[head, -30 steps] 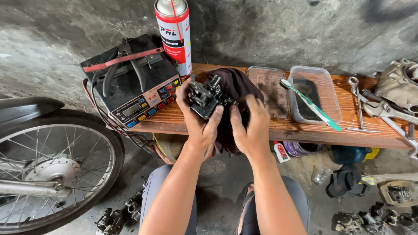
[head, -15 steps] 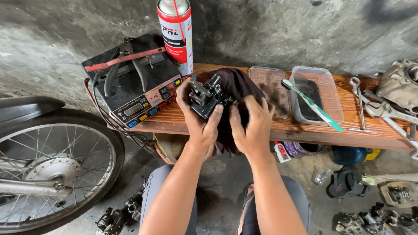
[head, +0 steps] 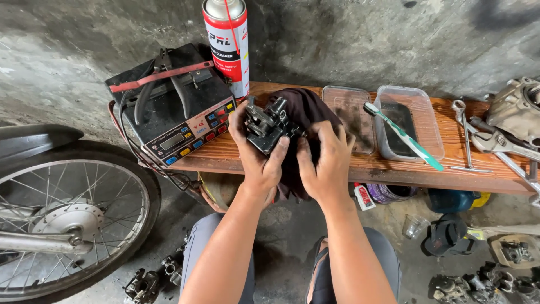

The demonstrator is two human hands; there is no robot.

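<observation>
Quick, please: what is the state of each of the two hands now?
Left hand: closed around the black metal part.
Right hand: closed on the dark cloth beside that part.

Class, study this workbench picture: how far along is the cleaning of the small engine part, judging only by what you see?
Done: the black metal part is off the machine and out on the wooden bench. In hand: the left hand grips it while the right hand presses a dark cloth against it. Left: the toothbrush rests on the tray, and the spray can stands unused.
</observation>
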